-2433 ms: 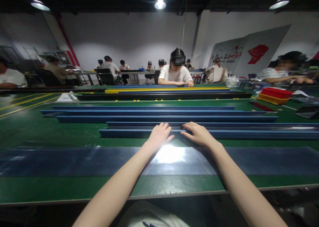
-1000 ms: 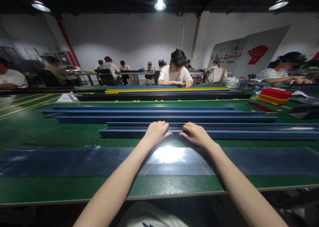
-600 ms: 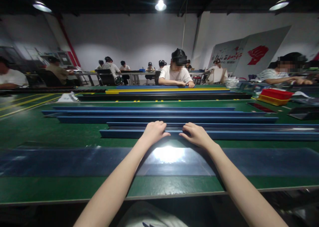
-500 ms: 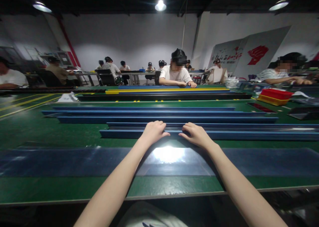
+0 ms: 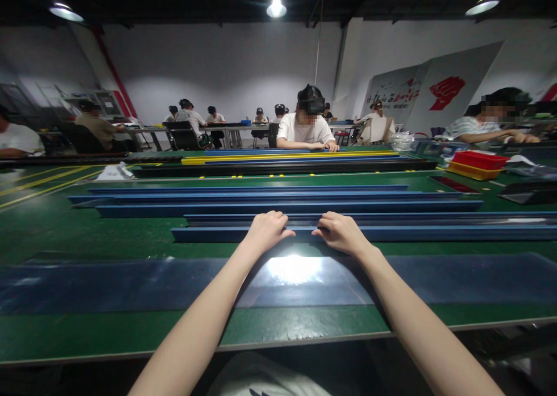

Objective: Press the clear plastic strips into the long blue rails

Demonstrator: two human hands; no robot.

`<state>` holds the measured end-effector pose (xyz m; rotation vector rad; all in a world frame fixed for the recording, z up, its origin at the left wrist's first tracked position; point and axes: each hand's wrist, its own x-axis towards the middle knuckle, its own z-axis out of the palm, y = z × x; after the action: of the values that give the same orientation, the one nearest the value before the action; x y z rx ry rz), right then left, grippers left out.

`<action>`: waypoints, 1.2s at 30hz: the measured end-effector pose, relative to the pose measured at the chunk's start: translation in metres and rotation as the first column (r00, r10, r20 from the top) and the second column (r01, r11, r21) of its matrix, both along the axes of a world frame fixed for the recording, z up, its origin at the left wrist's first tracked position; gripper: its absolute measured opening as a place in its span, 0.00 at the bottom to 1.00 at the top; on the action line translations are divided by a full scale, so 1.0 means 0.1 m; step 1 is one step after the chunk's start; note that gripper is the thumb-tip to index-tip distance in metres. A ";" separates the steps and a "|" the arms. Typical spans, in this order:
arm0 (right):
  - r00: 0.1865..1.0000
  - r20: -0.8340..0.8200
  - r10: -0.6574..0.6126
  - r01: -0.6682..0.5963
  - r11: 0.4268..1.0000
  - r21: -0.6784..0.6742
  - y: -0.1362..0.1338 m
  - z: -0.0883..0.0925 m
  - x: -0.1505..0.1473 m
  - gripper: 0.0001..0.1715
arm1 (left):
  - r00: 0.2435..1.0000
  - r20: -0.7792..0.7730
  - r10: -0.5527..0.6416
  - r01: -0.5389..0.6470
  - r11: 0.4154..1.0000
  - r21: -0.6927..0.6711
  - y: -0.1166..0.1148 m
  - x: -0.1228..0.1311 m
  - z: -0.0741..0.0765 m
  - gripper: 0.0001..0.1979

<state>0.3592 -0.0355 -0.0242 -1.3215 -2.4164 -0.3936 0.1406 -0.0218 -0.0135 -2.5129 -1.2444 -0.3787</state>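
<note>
A long blue channel-shaped profile (image 5: 243, 234) lies across the green table in front of me. My left hand (image 5: 268, 228) grips its near wall, with the thumb on my side and the fingers curled over into the channel. To the right of it, my right hand (image 5: 338, 231) holds the same wall in the same way. The fingertips of both hands are hidden inside the channel. Nearer to me, under my forearms, a long clear plastic sheet (image 5: 139, 283) lies flat and reflects a lamp.
More blue profiles (image 5: 287, 209) lie parallel just beyond. Farther back are a black profile (image 5: 217, 170) and yellow strips (image 5: 287, 157), where a co-worker (image 5: 307, 123) works opposite. Red and yellow trays (image 5: 477, 164) stand at right. The green table's (image 5: 130, 338) front edge is close to me.
Both hands keep their grip on the blue profile, which has not visibly moved along the table. The whole view has shifted slightly.
</note>
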 end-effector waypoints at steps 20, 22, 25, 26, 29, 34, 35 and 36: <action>0.991 -0.010 -0.133 0.131 0.983 -0.125 -0.07 0.15 0.23 0.18 | 0.999 0.010 -0.035 0.035 0.999 0.014 -0.01 0.03 -0.01 0.16; 0.989 -0.010 -0.145 0.143 0.982 -0.125 -0.08 0.15 0.24 0.18 | 0.999 0.012 -0.037 0.037 0.999 0.014 -0.01 0.03 -0.01 0.15; 0.988 -0.013 -0.154 0.151 0.981 -0.121 -0.08 0.15 0.24 0.17 | 0.999 0.018 -0.042 0.042 0.999 0.013 -0.02 0.03 -0.02 0.15; 0.988 -0.013 -0.152 0.150 0.981 -0.119 -0.08 0.15 0.24 0.16 | 0.999 0.020 -0.043 0.043 0.999 0.011 -0.02 0.03 -0.02 0.14; 0.991 -0.006 -0.133 0.132 0.984 -0.123 -0.09 0.13 0.22 0.16 | 0.999 0.032 -0.041 0.041 0.999 0.005 -0.02 0.04 -0.03 0.14; 0.998 0.005 -0.057 0.057 0.992 -0.110 -0.08 0.09 0.08 0.16 | 0.999 0.034 -0.031 0.031 1.000 0.005 -0.02 0.05 -0.05 0.14; 0.999 0.007 -0.035 0.035 0.995 -0.096 -0.08 0.07 0.04 0.16 | 0.999 0.031 -0.031 0.031 1.000 0.006 -0.02 0.05 -0.05 0.14; 1.000 0.011 -0.019 0.020 0.996 -0.086 -0.07 0.06 0.01 0.16 | 0.999 0.028 -0.029 0.029 1.000 0.005 -0.02 0.05 -0.05 0.14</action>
<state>0.3605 -0.0424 -0.0185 -1.3834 -2.4556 -0.3050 0.1457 -0.0236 -0.0182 -2.5327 -1.2169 -0.4247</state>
